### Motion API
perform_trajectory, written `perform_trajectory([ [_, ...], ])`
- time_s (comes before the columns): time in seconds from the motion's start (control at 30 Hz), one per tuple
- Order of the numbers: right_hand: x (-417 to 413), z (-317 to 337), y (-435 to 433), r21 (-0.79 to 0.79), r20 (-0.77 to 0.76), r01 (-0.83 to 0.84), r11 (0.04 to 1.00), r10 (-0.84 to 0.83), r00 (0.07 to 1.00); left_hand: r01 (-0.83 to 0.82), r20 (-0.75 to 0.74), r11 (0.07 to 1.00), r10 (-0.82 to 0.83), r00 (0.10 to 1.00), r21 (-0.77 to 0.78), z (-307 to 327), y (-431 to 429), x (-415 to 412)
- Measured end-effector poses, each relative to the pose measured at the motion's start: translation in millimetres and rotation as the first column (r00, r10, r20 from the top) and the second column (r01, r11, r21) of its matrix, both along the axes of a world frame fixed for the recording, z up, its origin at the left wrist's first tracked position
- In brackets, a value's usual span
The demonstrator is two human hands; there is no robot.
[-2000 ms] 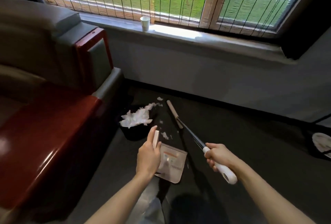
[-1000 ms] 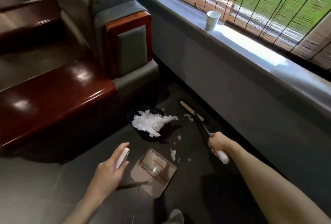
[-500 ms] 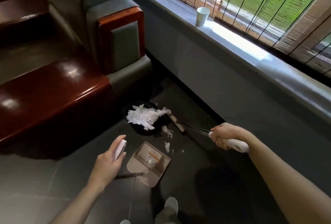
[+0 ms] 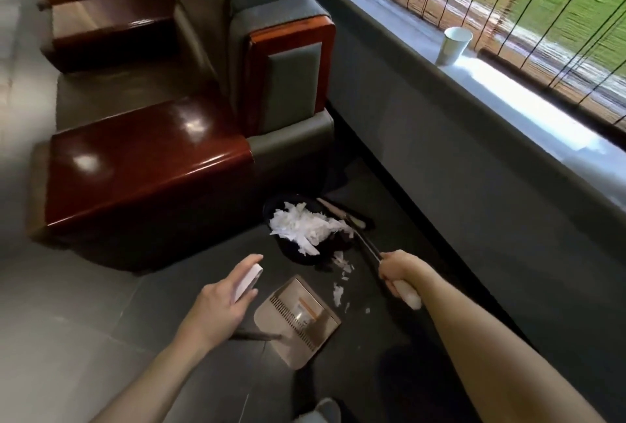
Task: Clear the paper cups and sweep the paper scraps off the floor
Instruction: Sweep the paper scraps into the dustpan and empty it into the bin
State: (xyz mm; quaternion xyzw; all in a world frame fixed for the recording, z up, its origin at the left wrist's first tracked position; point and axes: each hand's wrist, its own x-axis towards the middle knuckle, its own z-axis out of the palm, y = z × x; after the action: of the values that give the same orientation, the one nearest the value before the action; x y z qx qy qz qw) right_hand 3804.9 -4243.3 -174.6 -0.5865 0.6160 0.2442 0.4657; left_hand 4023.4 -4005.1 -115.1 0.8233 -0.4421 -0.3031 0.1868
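Observation:
My left hand (image 4: pixel 220 304) grips the white top of the dustpan handle; the beige dustpan (image 4: pixel 298 321) rests on the dark floor below it. My right hand (image 4: pixel 399 270) holds the white grip of a broom (image 4: pixel 364 239), whose head lies by the wall behind a black bin (image 4: pixel 298 253). The bin is heaped with white shredded paper (image 4: pixel 305 226). A few paper scraps (image 4: pixel 338 290) lie on the floor between bin and dustpan. A white paper cup (image 4: pixel 454 45) stands upright on the window sill.
A grey sofa with a glossy red-brown wooden armrest (image 4: pixel 142 158) stands at the left, close to the bin. The grey wall and window sill (image 4: pixel 508 107) run along the right. My shoe (image 4: pixel 321 412) shows at the bottom edge.
The broom head has swept back toward the wall behind the bin, and my right hand has come nearer the dustpan. My view has turned left. My left hand keeps hold of the dustpan handle.

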Motion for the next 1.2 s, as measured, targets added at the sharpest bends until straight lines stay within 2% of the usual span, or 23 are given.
perform_trajectory([
  [0.1, -17.4, -11.1, 34.2, 0.027, -0.018, -0.047, 0.998, 0.048, 0.999, 0.005, 0.007, 1.000, -0.005, 1.000, -0.007, 1.7, 1.1, 0.8],
  [0.13, -26.9, -12.9, 43.5, 0.036, 0.020, -0.045, 0.998, 0.045, 0.999, 0.005, -0.009, 1.000, -0.005, 1.000, -0.011, 2.4, 2.1, 0.2],
  [0.2, -45.9, -6.4, 67.1, 0.082, 0.047, 0.022, 0.996, -0.026, 0.999, 0.002, -0.055, 1.000, -0.004, 0.998, -0.025, 4.2, 4.2, -0.6],
  [0.3, -64.8, 8.2, 103.4, 0.139, -0.079, 0.044, 0.989, -0.034, 0.996, 0.008, -0.093, 0.999, -0.012, 0.996, -0.043, 4.5, 5.8, -1.0],
  [0.47, -80.4, 39.9, 194.1, 0.238, -0.087, 0.296, 0.925, -0.283, 0.955, 0.057, -0.148, 0.997, -0.063, 0.987, -0.047, 11.1, 24.1, 5.6],
  [0.6, -75.6, 69.0, 257.8, 0.207, -0.010, 0.401, 0.892, -0.408, 0.913, 0.150, -0.176, 0.986, -0.161, 0.971, -0.073, 16.3, 55.9, 13.9],
  [0.73, -83.3, 91.3, 289.8, 0.182, 0.055, 0.569, 0.802, -0.586, 0.808, 0.207, -0.174, 0.973, -0.223, 0.959, -0.106, 20.1, 85.7, 20.5],
  [0.83, -86.1, 100.0, 293.9, 0.172, 0.087, 0.638, 0.751, -0.657, 0.749, 0.173, -0.164, 0.977, -0.192, 0.968, -0.127, 23.1, 100.9, 26.7],
  [1.03, -64.4, 80.6, 253.4, 0.140, 0.068, 0.656, 0.742, -0.668, 0.741, 0.111, -0.152, 0.985, -0.130, 0.980, -0.131, 24.7, 120.8, 44.7],
  [1.13, -40.5, 62.4, 246.1, 0.168, 0.049, 0.571, 0.804, -0.585, 0.809, 0.127, -0.140, 0.985, -0.144, 0.980, -0.119, 21.8, 130.9, 60.3],
  [1.2, -22.1, 58.1, 252.5, 0.159, 0.028, 0.417, 0.895, -0.426, 0.904, 0.123, -0.141, 0.983, -0.142, 0.980, -0.134, 18.4, 135.5, 71.8],
])
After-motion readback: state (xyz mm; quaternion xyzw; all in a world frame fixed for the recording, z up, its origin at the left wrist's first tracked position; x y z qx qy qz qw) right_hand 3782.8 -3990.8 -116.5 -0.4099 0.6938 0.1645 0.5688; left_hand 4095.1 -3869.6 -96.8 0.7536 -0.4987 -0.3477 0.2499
